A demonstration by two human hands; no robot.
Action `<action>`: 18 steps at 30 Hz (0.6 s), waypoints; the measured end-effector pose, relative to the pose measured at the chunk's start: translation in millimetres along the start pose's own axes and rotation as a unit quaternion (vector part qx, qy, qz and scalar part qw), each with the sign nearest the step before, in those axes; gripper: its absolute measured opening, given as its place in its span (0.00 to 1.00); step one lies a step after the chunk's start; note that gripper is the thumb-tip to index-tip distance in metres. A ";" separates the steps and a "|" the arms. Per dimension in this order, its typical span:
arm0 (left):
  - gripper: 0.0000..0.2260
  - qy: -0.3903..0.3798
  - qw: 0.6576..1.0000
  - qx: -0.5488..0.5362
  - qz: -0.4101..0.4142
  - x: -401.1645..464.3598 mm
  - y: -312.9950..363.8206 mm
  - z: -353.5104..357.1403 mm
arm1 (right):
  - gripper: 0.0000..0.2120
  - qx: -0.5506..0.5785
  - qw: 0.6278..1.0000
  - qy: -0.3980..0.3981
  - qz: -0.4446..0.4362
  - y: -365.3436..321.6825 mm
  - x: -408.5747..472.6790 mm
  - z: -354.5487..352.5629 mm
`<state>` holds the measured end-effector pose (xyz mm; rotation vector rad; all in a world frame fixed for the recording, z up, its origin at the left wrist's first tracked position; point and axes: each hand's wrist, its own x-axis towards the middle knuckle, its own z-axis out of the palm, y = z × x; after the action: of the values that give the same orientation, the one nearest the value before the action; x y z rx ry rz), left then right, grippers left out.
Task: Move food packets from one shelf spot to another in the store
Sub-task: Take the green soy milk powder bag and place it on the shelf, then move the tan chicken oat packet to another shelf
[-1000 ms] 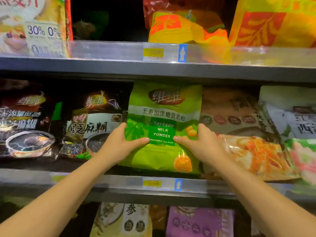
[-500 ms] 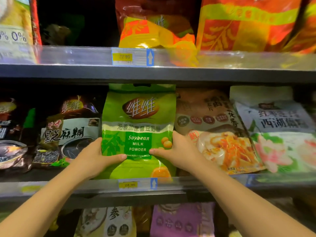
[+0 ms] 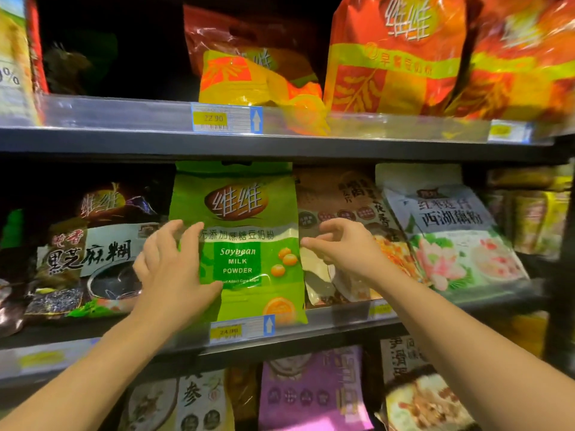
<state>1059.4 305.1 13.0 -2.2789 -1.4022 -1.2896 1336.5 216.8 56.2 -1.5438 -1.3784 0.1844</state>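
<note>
Single head-worn view; faces forward, close to the middle shelf, roughly level with it; upper shelf seen slightly from below; both forearms enter from the lower edge.

Yellow price tag reading 22.90 sits on the upper shelf rail; another price tag, 24.90, marks the middle shelf edge.

Dark gap on upper shelf, above left fingers: open room. Green packet wedged between black packet and brown packet, blocking right fingers.
</note>
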 end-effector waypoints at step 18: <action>0.23 -0.120 0.979 -0.137 0.096 10.3 124.1 34.9 | 0.36 -0.169 0.984 0.053 0.004 79.5 17.5 -101.7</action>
<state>1180.0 263.1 33.6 -2.7553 -1.0851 -1.2474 1463.4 187.2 54.2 -1.8087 -1.3691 -0.1328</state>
